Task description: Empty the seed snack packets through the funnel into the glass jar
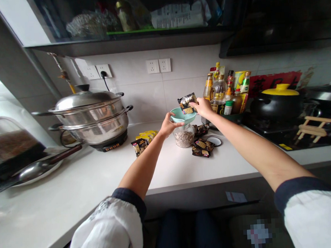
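A clear jar (184,137) holding small pale and brown bits stands on the white counter. On its mouth sits a mint-green funnel (182,116), and my left hand (169,126) grips the funnel's left side and lower edge. Above the funnel, my right hand (203,107) pinches a black packet (187,102), which is tilted over the bowl of the funnel. Whether anything falls from the packet cannot be made out. Several black packets (203,148) lie right of the jar beside a round lid (214,140). Left of the jar are yellow packets (147,136) and another black packet (139,146).
A steel steamer (95,121) stands on a small cooker at the left, near a ladle (35,170) on a plate. Bottles (219,90) crowd the back right. Beyond them are a black pot (278,104) and a small wooden stool (314,128) on the stove.
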`<state>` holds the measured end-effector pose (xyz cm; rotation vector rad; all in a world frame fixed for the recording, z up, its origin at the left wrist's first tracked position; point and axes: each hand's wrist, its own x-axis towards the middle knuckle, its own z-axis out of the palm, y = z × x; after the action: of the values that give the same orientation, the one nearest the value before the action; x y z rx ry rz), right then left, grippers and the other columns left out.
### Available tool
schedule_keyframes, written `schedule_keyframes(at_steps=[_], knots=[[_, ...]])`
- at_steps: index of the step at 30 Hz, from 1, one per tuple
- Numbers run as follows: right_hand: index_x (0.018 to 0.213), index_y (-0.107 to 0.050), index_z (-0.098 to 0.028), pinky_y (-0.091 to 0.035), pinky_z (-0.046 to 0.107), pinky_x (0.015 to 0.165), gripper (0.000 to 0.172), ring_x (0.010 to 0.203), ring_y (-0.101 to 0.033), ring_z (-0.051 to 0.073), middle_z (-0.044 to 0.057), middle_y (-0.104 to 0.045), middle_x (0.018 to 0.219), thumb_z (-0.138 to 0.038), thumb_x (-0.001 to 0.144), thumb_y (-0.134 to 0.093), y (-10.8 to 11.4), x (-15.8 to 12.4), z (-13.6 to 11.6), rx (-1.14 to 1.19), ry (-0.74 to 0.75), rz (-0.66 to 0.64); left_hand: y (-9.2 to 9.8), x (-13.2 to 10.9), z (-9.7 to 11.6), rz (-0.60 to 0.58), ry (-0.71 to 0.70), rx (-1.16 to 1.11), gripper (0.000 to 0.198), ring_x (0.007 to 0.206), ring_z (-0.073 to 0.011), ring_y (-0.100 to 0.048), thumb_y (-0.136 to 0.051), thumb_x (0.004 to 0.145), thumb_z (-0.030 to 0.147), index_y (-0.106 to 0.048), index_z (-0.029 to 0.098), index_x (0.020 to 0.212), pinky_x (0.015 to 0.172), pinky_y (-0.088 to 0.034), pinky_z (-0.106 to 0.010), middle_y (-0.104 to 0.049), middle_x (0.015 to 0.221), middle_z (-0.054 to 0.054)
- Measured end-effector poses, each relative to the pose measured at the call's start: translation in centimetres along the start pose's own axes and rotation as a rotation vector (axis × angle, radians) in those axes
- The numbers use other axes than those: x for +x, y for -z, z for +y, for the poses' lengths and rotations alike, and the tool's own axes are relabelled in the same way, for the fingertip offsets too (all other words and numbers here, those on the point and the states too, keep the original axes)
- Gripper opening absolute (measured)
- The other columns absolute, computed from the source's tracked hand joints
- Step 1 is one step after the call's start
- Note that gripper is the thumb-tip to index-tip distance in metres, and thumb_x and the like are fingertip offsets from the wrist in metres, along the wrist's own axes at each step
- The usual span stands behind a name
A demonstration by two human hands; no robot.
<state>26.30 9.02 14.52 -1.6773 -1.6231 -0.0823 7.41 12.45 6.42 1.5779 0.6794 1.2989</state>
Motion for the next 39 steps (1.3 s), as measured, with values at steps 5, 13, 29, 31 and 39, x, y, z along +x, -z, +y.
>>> schedule_keyframes(at_steps=[5, 13, 29, 31, 39], knots=[[0.089, -0.059, -0.018, -0.039, 0.027, 0.064, 0.024, 0.078, -0.061, 0.021, 0.010, -0.066, 0.085, -0.036, 0.093, -0.044, 0.10, 0.69, -0.43, 0.003, 0.015, 0.015, 0.12, 0.12, -0.04, -0.004, 0.001, 0.002, 0.076, 0.064, -0.0097, -0.055, -0.089, 0.040, 0.030, -0.040, 0.021, 0.097, 0.059, -0.045, -0.021, -0.057, 0.073, 0.005], [0.080, -0.062, -0.017, -0.037, 0.026, 0.065, 0.021, 0.077, -0.057, 0.018, 0.011, -0.066, 0.092, -0.029, 0.089, -0.047, -0.21, 0.68, -0.29, -0.125, 0.107, -0.063, -0.02, -0.07, 0.28, -0.018, 0.008, -0.004, 0.076, 0.065, -0.0108, -0.058, -0.089, 0.039, 0.031, -0.039, 0.021, 0.096, 0.062, -0.047, -0.023, -0.058, 0.074, 0.004], [0.071, -0.065, -0.018, -0.029, 0.027, 0.059, 0.022, 0.067, -0.051, 0.017, 0.005, -0.065, 0.073, -0.033, 0.083, -0.056, 0.46, 0.27, 0.25, -0.026, 0.124, 0.090, -0.11, -0.05, 0.55, 0.011, -0.004, 0.032, 0.074, 0.066, -0.0097, -0.057, -0.089, 0.039, 0.030, -0.041, 0.021, 0.095, 0.064, -0.046, -0.022, -0.056, 0.075, 0.005], [0.073, -0.066, -0.018, -0.029, 0.027, 0.059, 0.022, 0.066, -0.051, 0.016, 0.005, -0.066, 0.074, -0.035, 0.083, -0.057, 0.48, 0.36, 0.32, 0.000, 0.122, 0.102, -0.11, -0.02, 0.48, 0.017, -0.009, 0.037, 0.073, 0.065, -0.0094, -0.056, -0.089, 0.039, 0.030, -0.042, 0.021, 0.095, 0.064, -0.045, -0.022, -0.056, 0.075, 0.006], [0.067, -0.068, -0.018, -0.027, 0.027, 0.055, 0.037, 0.058, -0.047, 0.015, 0.003, -0.061, 0.061, -0.046, 0.084, -0.052, 0.50, 0.24, 0.41, -0.009, 0.094, 0.104, -0.13, 0.02, 0.60, 0.010, 0.008, 0.037, 0.074, 0.065, -0.0101, -0.056, -0.089, 0.038, 0.031, -0.040, 0.021, 0.093, 0.063, -0.045, -0.023, -0.055, 0.073, 0.006]])
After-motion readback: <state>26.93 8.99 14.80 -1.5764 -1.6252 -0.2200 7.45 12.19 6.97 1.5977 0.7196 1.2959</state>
